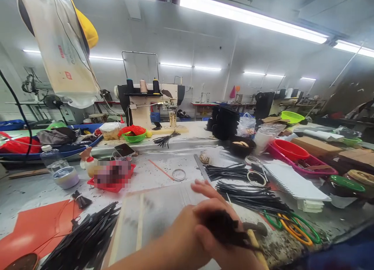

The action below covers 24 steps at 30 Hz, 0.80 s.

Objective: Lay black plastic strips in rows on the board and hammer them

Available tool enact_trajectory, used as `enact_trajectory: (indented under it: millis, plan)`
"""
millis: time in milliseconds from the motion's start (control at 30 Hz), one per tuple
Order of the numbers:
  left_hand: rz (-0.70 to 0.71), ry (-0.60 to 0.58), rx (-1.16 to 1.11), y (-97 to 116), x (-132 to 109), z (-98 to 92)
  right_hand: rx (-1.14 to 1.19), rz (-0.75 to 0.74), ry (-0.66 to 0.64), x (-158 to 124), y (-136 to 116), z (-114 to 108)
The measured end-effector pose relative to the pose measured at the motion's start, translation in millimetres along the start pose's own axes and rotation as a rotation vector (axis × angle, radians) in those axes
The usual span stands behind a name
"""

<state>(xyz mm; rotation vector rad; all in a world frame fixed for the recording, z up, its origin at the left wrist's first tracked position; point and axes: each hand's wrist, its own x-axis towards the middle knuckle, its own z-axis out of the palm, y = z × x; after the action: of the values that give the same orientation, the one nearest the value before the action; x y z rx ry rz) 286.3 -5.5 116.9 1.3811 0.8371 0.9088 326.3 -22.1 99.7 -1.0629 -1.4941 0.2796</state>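
Near the bottom centre, my two hands come together around a small dark bundle of black strips (223, 225), blurred by motion. My right hand (230, 254) is closed on it, the thumb on the near side. From the lower left comes my left hand (187, 227), pressed against the right one. Its fingers overlap with the right hand and are largely hidden. Under the hands lies a translucent sheet (160, 207). A hammer (254, 229) with a wooden handle is just right of the bundle. More black strips (84, 235) lie in a heap on the left.
Several black strip bundles (251, 196) lie to the right, near green- and orange-handled scissors (298, 227). A metal ruler (201, 166), tape rolls (256, 179) and a notepad (295, 180) are beyond. On the left are a red basket (117, 186) and red-orange sheets (41, 227). A sewing machine (146, 106) stands behind.
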Motion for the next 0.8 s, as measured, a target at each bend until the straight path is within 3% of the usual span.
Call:
enact_trajectory:
  millis: [33,67,100,133,200,300,400,500,567,600,700,800]
  plan:
    - [0.044,-0.027,0.018,0,-2,3.2,-0.006,-0.025,0.018,1,-5,1]
    - [0.147,-0.135,0.109,1,-3,-1.1,-0.003,-0.048,0.037,1,-8,2]
    - [0.219,-0.261,0.21,2,-2,-11.8,0.01,-0.057,0.05,0,-11,3]
    - [0.225,-0.303,0.237,1,-1,-26.8,0.039,-0.049,0.065,0,-14,3]
    - [0.187,-0.406,0.312,-5,2,-60.7,0.153,-0.006,0.138,3,-17,-2]
    - [0.043,-0.497,0.584,-29,9,-98.3,0.485,0.095,0.412,18,-13,-15]
    - [-0.006,-0.503,0.862,-50,25,-120.5,0.81,0.257,0.604,46,12,-21]
    - [-0.004,-0.39,1.038,-54,55,-150.1,0.923,0.545,0.668,74,60,-2]
    - [-0.031,-0.298,1.18,-53,81,-178.8,0.819,0.906,0.56,87,96,24]
    - [-0.06,-0.254,1.248,-52,94,-194.9,0.791,1.004,0.478,91,113,38]
    - [-0.15,-0.184,1.408,-55,127,-241.2,0.717,1.203,0.259,100,156,82]
    - [-0.211,-0.191,1.498,-67,151,-270.5,0.595,1.343,0.079,109,187,112]
